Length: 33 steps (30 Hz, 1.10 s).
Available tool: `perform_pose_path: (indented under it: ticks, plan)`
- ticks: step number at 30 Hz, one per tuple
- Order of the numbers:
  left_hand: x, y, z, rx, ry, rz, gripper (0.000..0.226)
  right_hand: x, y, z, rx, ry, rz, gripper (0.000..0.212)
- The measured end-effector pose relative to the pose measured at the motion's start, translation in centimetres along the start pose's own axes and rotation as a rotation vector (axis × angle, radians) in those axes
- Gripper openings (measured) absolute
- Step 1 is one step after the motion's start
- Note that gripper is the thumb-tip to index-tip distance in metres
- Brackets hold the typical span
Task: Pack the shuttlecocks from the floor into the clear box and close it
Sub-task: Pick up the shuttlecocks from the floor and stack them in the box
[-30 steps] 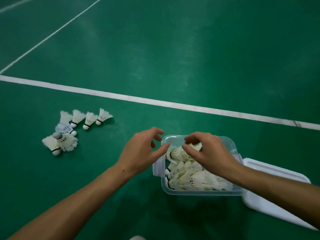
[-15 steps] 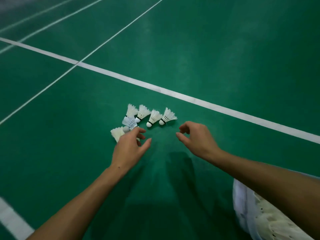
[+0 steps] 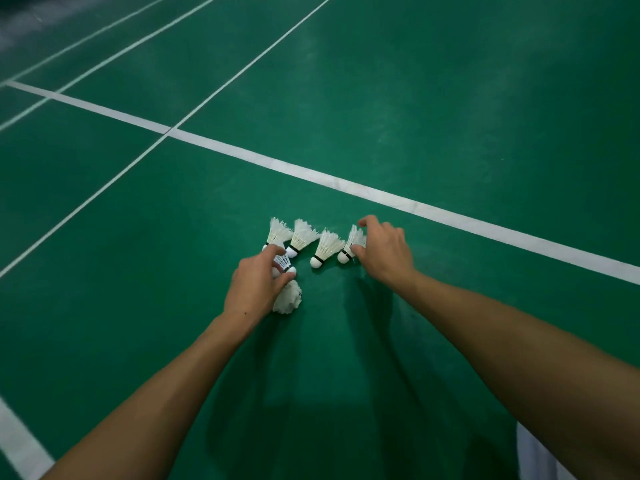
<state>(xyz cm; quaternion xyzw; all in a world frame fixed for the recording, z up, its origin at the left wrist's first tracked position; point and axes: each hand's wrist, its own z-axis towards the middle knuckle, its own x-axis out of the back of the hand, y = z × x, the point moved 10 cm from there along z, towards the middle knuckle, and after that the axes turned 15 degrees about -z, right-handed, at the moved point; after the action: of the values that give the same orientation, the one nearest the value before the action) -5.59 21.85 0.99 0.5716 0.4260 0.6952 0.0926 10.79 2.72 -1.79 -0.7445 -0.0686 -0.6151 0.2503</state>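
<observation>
left hand [image 3: 256,289] pinches a shuttlecock [image 3: 284,263] in the floor cluster; right hand [image 3: 382,252], fingers spread, closes on the rightmost shuttlecock [image 3: 351,245]. about six are still unpacked on the floor [image 3: 450,116]. the box isn't clearly visible, so packing seems unfinished.

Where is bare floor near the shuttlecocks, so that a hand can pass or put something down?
Free: the green floor between the two forearms, and the strip between the shuttlecock row and the wide white line. Crowded: around the left hand, over clustered shuttlecocks, and at the right hand, touching the rightmost shuttlecock.
</observation>
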Motion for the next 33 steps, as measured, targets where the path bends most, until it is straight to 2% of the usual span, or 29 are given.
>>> perform_pose_path:
  ticks: [2,6,11,13,16,18,21,29,33]
  plan:
    - [-1.1,1.4,1.0,-0.059,-0.043,0.027,0.042,-0.4,0.1,0.4,0.015,0.003,0.012,0.048]
    - [-4.7,4.7,3.7,-0.131,-0.205,0.109,0.050,-0.1,0.8,0.5,0.025,0.034,0.051,0.044]
    - [-8.1,7.3,7.3,-0.117,-0.270,0.293,0.055,1.4,3.3,-1.0,0.049,0.034,0.081,0.041]
    - [-8.9,7.3,8.4,-0.049,-0.304,0.336,0.047,2.3,4.9,-2.0,0.065,0.032,0.094,0.040]
    - [-9.0,6.9,9.0,0.070,-0.326,0.401,0.020,4.2,7.6,-3.8,0.085,0.028,0.107,0.039]
    - [-8.4,7.0,8.6,0.110,-0.307,0.435,0.013,5.8,9.6,-5.2,0.087,0.039,0.120,0.037]
    - [-7.3,7.3,7.5,0.088,-0.247,0.439,0.020,8.9,12.6,-7.6,0.076,0.091,0.153,0.035]
    - [-3.4,13.8,1.3,-0.218,-0.029,0.605,0.033,16.6,20.7,-17.7,-0.039,0.148,0.233,0.033]
    - [-1.3,19.2,-2.3,-0.319,0.053,0.536,0.036,19.5,24.9,-24.7,-0.146,0.178,0.285,0.033]
